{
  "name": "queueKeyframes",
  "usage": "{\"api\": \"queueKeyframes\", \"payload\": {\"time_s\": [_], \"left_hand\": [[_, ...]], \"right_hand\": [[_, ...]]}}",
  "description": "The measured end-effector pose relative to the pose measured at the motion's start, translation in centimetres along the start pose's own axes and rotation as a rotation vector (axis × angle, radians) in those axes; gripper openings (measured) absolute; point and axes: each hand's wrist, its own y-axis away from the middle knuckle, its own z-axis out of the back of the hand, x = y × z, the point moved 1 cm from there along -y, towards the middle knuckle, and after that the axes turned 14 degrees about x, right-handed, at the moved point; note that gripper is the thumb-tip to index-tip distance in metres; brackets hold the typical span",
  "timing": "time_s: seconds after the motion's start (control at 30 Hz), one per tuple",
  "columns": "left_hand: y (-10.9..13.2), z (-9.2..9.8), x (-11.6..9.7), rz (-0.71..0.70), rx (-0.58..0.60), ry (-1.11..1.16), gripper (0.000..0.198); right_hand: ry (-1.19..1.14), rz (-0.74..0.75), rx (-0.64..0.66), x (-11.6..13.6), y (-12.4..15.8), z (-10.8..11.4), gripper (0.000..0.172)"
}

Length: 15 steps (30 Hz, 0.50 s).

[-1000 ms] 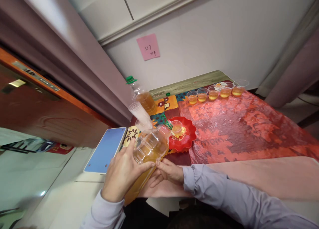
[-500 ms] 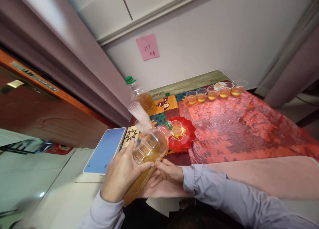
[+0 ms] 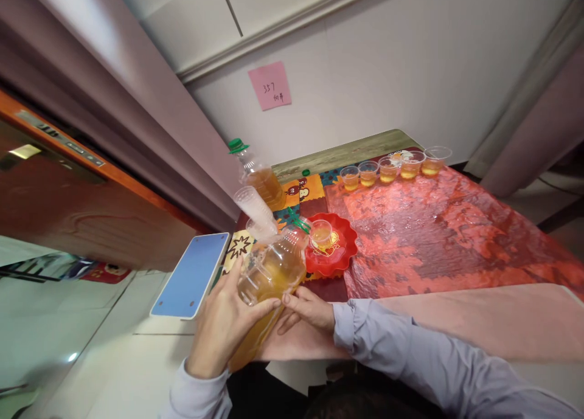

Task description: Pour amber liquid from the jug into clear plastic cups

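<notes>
My left hand (image 3: pixel 219 328) is wrapped round a large clear bottle (image 3: pixel 269 279) of amber liquid, tilted with its mouth over a small plastic cup (image 3: pixel 321 233). That cup holds some amber liquid and stands on a red scalloped plate (image 3: pixel 340 255). My right hand (image 3: pixel 303 309) presses its fingers against the bottle's lower side. The bottle's green cap ring (image 3: pixel 298 222) hangs at its neck.
Several small cups (image 3: pixel 390 168) of amber liquid stand in a row at the table's far edge on a red cloth (image 3: pixel 433 224). A second bottle with a green cap (image 3: pixel 258 176) and a stack of clear cups (image 3: pixel 255 212) stand at the left. A blue tablet (image 3: pixel 191 276) lies nearby.
The bottle's neck has lifted slightly and drawn back from the cup. Both hands keep their hold.
</notes>
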Motion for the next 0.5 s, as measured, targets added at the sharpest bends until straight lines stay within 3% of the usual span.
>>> {"api": "queueKeyframes", "payload": {"time_s": [0.2,0.5], "left_hand": [[2.1,-2.8,1.9,0.006,-0.178,0.200,0.114],[5.5,-6.5,4.2,0.095,-0.321,0.331,0.103]], "right_hand": [[0.230,0.125,-0.011,1.8,0.1,0.3,0.090],[0.478,0.079,0.029,0.6,0.0,1.3,0.091]]}}
